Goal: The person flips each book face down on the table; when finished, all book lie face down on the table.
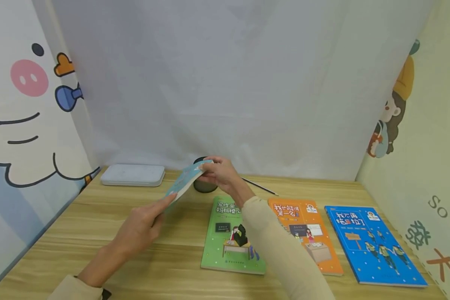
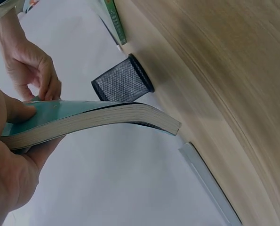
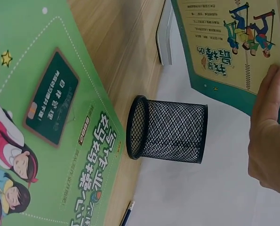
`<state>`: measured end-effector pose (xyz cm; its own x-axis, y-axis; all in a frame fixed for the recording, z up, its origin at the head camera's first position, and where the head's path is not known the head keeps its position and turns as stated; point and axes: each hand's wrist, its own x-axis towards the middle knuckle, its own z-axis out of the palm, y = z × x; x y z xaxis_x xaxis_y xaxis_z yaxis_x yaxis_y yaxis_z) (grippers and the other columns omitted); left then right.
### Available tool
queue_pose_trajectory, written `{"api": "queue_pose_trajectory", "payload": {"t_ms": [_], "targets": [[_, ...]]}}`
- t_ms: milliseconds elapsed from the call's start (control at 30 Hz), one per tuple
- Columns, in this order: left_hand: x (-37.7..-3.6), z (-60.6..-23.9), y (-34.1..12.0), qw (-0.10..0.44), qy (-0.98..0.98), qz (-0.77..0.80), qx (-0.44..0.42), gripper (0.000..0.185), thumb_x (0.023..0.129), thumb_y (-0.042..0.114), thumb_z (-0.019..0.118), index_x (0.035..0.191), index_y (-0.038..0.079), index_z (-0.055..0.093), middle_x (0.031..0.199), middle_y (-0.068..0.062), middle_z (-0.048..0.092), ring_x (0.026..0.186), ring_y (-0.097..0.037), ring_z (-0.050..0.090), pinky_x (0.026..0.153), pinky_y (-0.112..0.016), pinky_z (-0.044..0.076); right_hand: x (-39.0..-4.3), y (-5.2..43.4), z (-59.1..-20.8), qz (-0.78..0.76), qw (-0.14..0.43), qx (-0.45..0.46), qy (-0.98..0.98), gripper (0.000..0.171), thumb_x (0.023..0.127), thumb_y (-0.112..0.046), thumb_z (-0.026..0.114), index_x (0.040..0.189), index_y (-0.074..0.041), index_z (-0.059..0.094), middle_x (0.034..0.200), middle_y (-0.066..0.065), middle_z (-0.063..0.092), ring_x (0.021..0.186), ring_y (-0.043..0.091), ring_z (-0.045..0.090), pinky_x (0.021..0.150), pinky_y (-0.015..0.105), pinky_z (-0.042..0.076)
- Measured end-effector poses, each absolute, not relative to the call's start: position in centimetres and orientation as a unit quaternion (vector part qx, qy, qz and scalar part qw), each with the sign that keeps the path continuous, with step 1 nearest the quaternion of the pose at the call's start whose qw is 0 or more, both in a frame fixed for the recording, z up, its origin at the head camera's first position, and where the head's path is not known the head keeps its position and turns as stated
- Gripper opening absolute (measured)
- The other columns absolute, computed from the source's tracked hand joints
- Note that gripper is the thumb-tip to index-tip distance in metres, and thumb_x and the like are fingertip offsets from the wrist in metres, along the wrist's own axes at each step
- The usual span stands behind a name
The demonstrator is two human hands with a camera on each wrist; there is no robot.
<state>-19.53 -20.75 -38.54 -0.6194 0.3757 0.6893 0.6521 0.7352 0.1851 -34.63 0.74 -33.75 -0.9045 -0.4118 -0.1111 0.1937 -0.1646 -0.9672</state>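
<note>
A teal-covered paperback book point(image 1: 185, 178) is held tilted above the table between both hands. My left hand point(image 1: 144, 223) grips its near end, with the thumb on one cover and fingers beneath, as the left wrist view shows. At the far upper corner, my right hand point(image 1: 225, 177) pinches the book. The right wrist view shows a cover with a yellow panel and cartoon children point(image 3: 252, 33), the fingers lying against it. Pages along the edge point(image 2: 97, 120) look bent in a curve. Just behind the book stands a black mesh pen holder point(image 3: 175, 132), partly hidden in the head view.
Green point(image 1: 228, 233), orange point(image 1: 315, 233) and blue point(image 1: 378, 246) books lie in a row on the wooden table, the right forearm passing over the first two. A whitish case point(image 1: 133, 175) sits at the back left. Behind the right hand lies a dark pencil point(image 1: 260, 186).
</note>
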Motion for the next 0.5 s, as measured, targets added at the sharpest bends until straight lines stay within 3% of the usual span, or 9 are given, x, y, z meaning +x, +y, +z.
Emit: {"api": "queue_pose_trajectory", "payload": {"t_ms": [67, 133, 267, 333, 400, 500], "targets": [[-19.66, -38.47, -20.71, 0.333, -0.868, -0.221, -0.294, 0.065, 0.074, -0.023, 0.067, 0.134, 0.001, 0.060, 0.112, -0.024, 0.072, 0.092, -0.035, 0.074, 0.066, -0.040, 0.060, -34.60, 0.71, -33.67, -0.762, 0.201, -0.085, 0.610, 0.053, 0.095, 0.003, 0.057, 0.146, 0.005, 0.042, 0.099, 0.013, 0.063, 0.077, 0.017, 0.070, 0.103, 0.051, 0.049], [-19.73, -38.40, -20.62, 0.341, -0.864, -0.225, -0.294, 0.065, 0.074, -0.024, 0.065, 0.133, 0.000, 0.061, 0.113, -0.024, 0.072, 0.090, -0.033, 0.074, 0.064, -0.038, 0.060, -34.60, 0.68, -33.64, -0.767, 0.202, -0.082, 0.603, 0.047, 0.096, 0.002, 0.058, 0.141, 0.006, 0.045, 0.099, 0.013, 0.063, 0.078, 0.018, 0.070, 0.104, 0.051, 0.049], [-19.87, -38.42, -20.40, 0.354, -0.857, -0.237, -0.289, 0.063, 0.074, -0.026, 0.063, 0.132, -0.001, 0.062, 0.115, -0.024, 0.072, 0.079, -0.021, 0.070, 0.059, -0.032, 0.055, -34.56, 0.60, -33.47, -0.779, 0.210, -0.088, 0.584, 0.021, 0.097, -0.004, 0.060, 0.117, -0.001, 0.051, 0.097, 0.011, 0.065, 0.080, 0.020, 0.071, 0.090, 0.041, 0.059], [-19.89, -38.46, -20.32, 0.359, -0.854, -0.249, -0.282, 0.063, 0.074, -0.026, 0.063, 0.133, -0.003, 0.061, 0.116, -0.026, 0.071, 0.080, -0.022, 0.071, 0.060, -0.032, 0.056, -34.51, 0.59, -33.37, -0.776, 0.214, -0.099, 0.585, 0.017, 0.099, -0.010, 0.060, 0.111, -0.007, 0.049, 0.095, 0.012, 0.066, 0.079, 0.021, 0.071, 0.082, 0.037, 0.061], [-19.88, -38.53, -20.30, 0.360, -0.852, -0.263, -0.274, 0.064, 0.075, -0.027, 0.063, 0.134, -0.003, 0.060, 0.117, -0.028, 0.069, 0.086, -0.028, 0.073, 0.063, -0.035, 0.059, -34.46, 0.65, -33.30, -0.767, 0.215, -0.108, 0.595, 0.022, 0.101, -0.017, 0.060, 0.117, -0.009, 0.049, 0.095, 0.013, 0.066, 0.079, 0.022, 0.072, 0.080, 0.037, 0.062], [-19.88, -38.58, -20.29, 0.363, -0.848, -0.282, -0.265, 0.066, 0.074, -0.028, 0.064, 0.135, -0.005, 0.058, 0.118, -0.030, 0.068, 0.097, -0.041, 0.071, 0.066, -0.043, 0.061, -34.46, 0.82, -33.41, -0.745, 0.216, -0.118, 0.619, 0.039, 0.103, -0.030, 0.056, 0.135, -0.010, 0.045, 0.106, 0.017, 0.066, 0.088, 0.028, 0.072, 0.090, 0.044, 0.059]]}}
